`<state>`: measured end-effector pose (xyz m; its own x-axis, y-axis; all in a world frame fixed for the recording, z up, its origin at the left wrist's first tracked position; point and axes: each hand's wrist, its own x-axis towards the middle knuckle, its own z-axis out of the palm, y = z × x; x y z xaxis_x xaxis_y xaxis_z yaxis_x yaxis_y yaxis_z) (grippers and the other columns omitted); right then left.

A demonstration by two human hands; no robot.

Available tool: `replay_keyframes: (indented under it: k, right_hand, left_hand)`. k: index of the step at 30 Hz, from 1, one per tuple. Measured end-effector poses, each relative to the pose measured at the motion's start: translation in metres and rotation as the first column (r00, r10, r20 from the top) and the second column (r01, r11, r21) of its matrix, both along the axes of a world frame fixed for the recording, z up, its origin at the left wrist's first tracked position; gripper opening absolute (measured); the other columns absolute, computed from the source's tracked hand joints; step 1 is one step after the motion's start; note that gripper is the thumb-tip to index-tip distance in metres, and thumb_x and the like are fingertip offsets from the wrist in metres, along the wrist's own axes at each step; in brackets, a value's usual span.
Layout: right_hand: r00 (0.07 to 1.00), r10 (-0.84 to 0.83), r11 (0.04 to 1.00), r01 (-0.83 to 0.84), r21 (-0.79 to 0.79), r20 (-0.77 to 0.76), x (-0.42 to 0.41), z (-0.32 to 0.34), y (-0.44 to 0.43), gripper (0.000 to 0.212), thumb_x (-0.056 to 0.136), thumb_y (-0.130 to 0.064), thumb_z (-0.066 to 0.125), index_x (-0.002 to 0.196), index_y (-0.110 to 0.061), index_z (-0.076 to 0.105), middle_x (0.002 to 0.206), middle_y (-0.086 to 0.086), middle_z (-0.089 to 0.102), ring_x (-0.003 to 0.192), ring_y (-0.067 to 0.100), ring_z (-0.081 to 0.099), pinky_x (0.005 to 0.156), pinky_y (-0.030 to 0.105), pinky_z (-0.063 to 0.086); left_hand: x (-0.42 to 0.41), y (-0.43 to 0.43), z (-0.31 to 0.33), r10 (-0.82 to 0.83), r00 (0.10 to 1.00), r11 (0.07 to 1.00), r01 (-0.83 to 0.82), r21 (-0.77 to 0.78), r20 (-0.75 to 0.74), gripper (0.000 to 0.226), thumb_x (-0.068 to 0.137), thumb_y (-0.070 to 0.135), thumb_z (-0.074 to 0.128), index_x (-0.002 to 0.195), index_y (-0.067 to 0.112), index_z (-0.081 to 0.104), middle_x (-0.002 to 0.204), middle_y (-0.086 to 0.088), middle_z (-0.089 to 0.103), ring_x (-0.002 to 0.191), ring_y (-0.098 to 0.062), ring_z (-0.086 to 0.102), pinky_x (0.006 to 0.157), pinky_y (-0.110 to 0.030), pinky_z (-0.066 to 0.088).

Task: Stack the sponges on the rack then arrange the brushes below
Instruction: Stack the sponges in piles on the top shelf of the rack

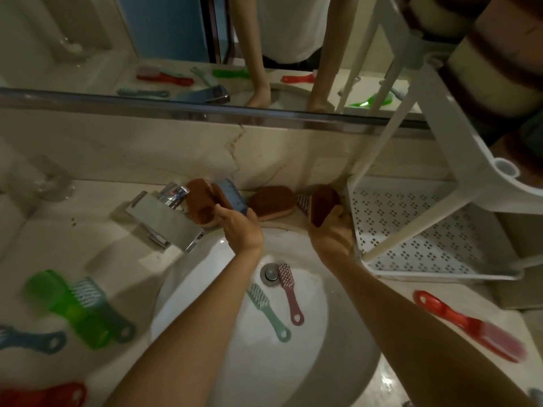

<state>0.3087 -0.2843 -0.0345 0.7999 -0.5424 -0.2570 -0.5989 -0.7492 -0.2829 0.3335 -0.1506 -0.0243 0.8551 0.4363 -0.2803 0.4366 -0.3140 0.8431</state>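
My left hand (239, 227) grips two sponges behind the sink, a brown one (199, 201) and a blue one (233, 195). My right hand (332, 233) grips another brown sponge (321, 202) next to the white rack (411, 230). One more brown sponge (273, 201) lies on the ledge between my hands. Sponges (484, 54) are stacked on the rack's upper shelf at top right. In the sink (205, 289) lie a pink brush (289, 292) and a pale green brush (267, 311).
A chrome tap (164, 218) stands left of my left hand. On the left counter lie a green brush (64, 306), a teal brush (100, 306), a blue brush (32, 342) and a red one (44, 395). A red brush (470, 324) lies right. A mirror (176, 39) runs behind.
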Motion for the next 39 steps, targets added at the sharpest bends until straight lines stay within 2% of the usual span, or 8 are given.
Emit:
replay_keyframes:
  k: [6, 13, 21, 25, 27, 31, 36, 39]
  right_hand:
    - [0.986, -0.003, 0.999, -0.003, 0.034, 0.166, -0.004, 0.004, 0.005, 0.078, 0.085, -0.053, 0.054, 0.142, -0.009, 0.026, 0.143, 0.02, 0.032, 0.125, 0.038, 0.042, 0.094, 0.052, 0.048]
    - [0.975, -0.011, 0.986, -0.027, 0.167, 0.221, -0.008, 0.016, 0.001, 0.066, 0.084, -0.043, 0.058, 0.136, -0.012, 0.032, 0.138, 0.015, 0.033, 0.117, 0.036, 0.05, 0.086, 0.052, 0.052]
    - [0.948, 0.041, 0.989, -0.084, 0.124, 0.315, -0.016, 0.041, 0.003, 0.057, 0.086, -0.037, 0.06, 0.13, -0.008, 0.038, 0.124, 0.013, 0.04, 0.102, 0.033, 0.056, 0.081, 0.041, 0.053]
    - [0.899, 0.137, 0.99, -0.133, -0.039, 0.416, -0.032, 0.057, 0.002, 0.06, 0.082, -0.039, 0.066, 0.121, 0.002, 0.048, 0.117, 0.023, 0.05, 0.079, 0.04, 0.064, 0.061, 0.04, 0.053]
    - [0.924, 0.141, 0.989, -0.147, -0.008, 0.354, -0.04, 0.07, -0.001, 0.063, 0.085, -0.045, 0.061, 0.128, -0.003, 0.041, 0.127, 0.019, 0.043, 0.087, 0.04, 0.064, 0.071, 0.042, 0.053]
    - [0.914, 0.172, 0.983, -0.182, -0.008, 0.367, -0.063, 0.095, -0.005, 0.059, 0.085, -0.042, 0.059, 0.129, -0.01, 0.038, 0.129, 0.013, 0.04, 0.098, 0.035, 0.062, 0.081, 0.039, 0.049]
    - [0.819, 0.165, 0.975, -0.219, 0.034, 0.55, -0.089, 0.146, 0.007, 0.051, 0.083, -0.038, 0.063, 0.121, -0.01, 0.042, 0.12, 0.01, 0.045, 0.099, 0.028, 0.056, 0.075, 0.031, 0.044]
    - [0.721, 0.176, 0.969, -0.246, 0.011, 0.67, -0.1, 0.182, 0.009, 0.048, 0.082, -0.035, 0.064, 0.118, -0.01, 0.043, 0.117, 0.007, 0.043, 0.093, 0.019, 0.049, 0.07, 0.025, 0.038]
  left_hand:
    - [0.014, 0.005, -0.01, 0.054, 0.999, 0.997, -0.054, 0.053, 0.0, 0.039, 0.083, 0.006, 0.061, 0.117, -0.005, 0.046, 0.133, -0.023, 0.035, 0.121, -0.039, 0.041, 0.098, -0.041, 0.039]
    - [0.02, -0.001, -0.015, -0.015, 1.0, 0.999, 0.016, -0.035, 0.024, 0.03, 0.081, 0.007, 0.064, 0.098, 0.008, 0.039, 0.121, -0.025, 0.052, 0.11, -0.036, 0.053, 0.083, -0.036, 0.041]
    - [0.014, -0.02, 0.006, -0.031, 0.997, 0.998, 0.035, -0.053, 0.069, 0.066, 0.069, 0.006, 0.071, 0.124, 0.002, 0.035, 0.134, -0.022, 0.034, 0.116, -0.041, 0.047, 0.097, -0.044, 0.044]
    - [-0.005, -0.032, 0.026, -0.122, 0.985, 0.99, 0.13, -0.052, 0.122, 0.092, 0.075, 0.01, 0.07, 0.146, 0.005, 0.011, 0.147, -0.024, 0.019, 0.136, -0.038, 0.027, 0.112, -0.044, 0.03]
    - [-0.015, -0.035, 0.036, -0.156, 0.977, 0.985, 0.165, -0.048, 0.147, 0.095, 0.079, 0.014, 0.068, 0.148, 0.007, 0.003, 0.151, -0.02, 0.02, 0.141, -0.034, 0.022, 0.116, -0.043, 0.025]
    - [-0.037, -0.036, 0.067, -0.153, 0.965, 0.986, 0.163, -0.029, 0.215, 0.086, 0.077, 0.021, 0.068, 0.146, 0.009, 0.018, 0.141, -0.013, 0.038, 0.131, -0.03, 0.039, 0.108, -0.044, 0.038]
    - [-0.068, -0.032, 0.133, -0.037, 0.909, 0.997, 0.063, -0.047, 0.415, 0.078, 0.076, 0.017, 0.07, 0.14, 0.006, 0.028, 0.134, -0.013, 0.038, 0.12, -0.024, 0.045, 0.081, -0.005, 0.026]
    - [-0.08, -0.028, 0.175, 0.007, 0.846, 0.998, 0.024, -0.05, 0.534, 0.076, 0.076, 0.021, 0.072, 0.138, 0.007, 0.03, 0.133, -0.012, 0.036, 0.115, -0.023, 0.048, 0.081, -0.009, 0.033]
